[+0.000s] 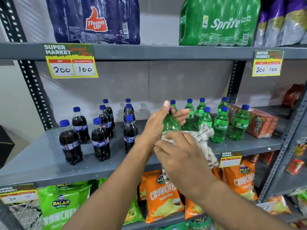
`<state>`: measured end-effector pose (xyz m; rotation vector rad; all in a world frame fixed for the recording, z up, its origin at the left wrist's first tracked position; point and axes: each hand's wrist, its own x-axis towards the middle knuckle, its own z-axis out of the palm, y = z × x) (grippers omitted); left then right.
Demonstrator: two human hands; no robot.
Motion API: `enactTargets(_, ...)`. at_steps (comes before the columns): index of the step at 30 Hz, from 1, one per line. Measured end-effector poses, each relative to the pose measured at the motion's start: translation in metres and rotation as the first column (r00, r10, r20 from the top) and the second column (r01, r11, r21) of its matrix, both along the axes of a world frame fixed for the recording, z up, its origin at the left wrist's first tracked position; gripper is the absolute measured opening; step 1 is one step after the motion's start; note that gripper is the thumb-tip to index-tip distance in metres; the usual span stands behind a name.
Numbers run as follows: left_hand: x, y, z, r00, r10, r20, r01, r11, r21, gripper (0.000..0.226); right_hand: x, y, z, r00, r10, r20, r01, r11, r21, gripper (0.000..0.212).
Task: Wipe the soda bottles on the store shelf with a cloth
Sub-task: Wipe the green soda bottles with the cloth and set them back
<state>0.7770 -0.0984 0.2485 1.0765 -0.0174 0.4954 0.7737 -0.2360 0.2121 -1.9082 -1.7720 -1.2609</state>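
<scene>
Green Sprite bottle (170, 122) is held off the shelf (41, 156) in front of the standing rows, long axis tilted, blue cap up and leaning left; clear green plastic, lower half hidden under the cloth (203, 135). Left hand (159, 120) has its grip clamped on the neck and shoulder; right hand (181, 153), nearer the camera and just below, has its grip closed on the cloth against the bottle's body. Judgement: wiping runs along that axis; 7 dark cola bottles (100, 140) stand left.
</scene>
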Motion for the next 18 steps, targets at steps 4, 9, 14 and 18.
enactTargets(4,-0.006,0.002,0.0,0.999,0.021,0.048,-0.024,0.998,0.066,0.038,-0.011,-0.008,-0.012,1.0,0.0,0.001,0.0,0.997,-0.08,0.03)
enactTargets(9,-0.014,0.008,-0.007,0.992,-0.012,0.129,0.011,1.0,0.009,0.039,0.001,-0.019,-0.009,0.941,0.196,-0.277,-0.172,0.979,0.109,0.041)
enactTargets(14,-0.016,0.008,-0.012,0.985,-0.008,0.172,0.029,0.992,-0.12,0.04,0.009,-0.017,0.005,0.492,0.446,-0.747,-0.093,0.881,0.465,0.054)
enactTargets(18,-0.021,0.01,-0.015,0.985,-0.004,0.175,0.031,0.988,-0.148,0.041,0.008,-0.02,-0.016,0.052,0.572,-0.819,0.017,0.819,0.573,0.05)
